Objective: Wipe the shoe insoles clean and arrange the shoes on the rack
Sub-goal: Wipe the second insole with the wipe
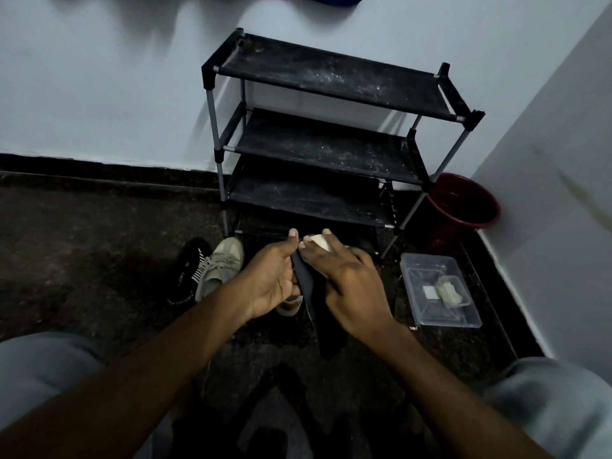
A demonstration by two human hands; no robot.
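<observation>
Insole gripped by left hand, right hand's wipe near rack edge.

Dim frame, cold bluish cast. Wall is the brightest area, with soft blotchy shadows along its top. Rack shelves show dusty speckle clearly. Floor near-black, detail crushed. Wide-angle bending at the edges; bottom murky and soft.
</observation>
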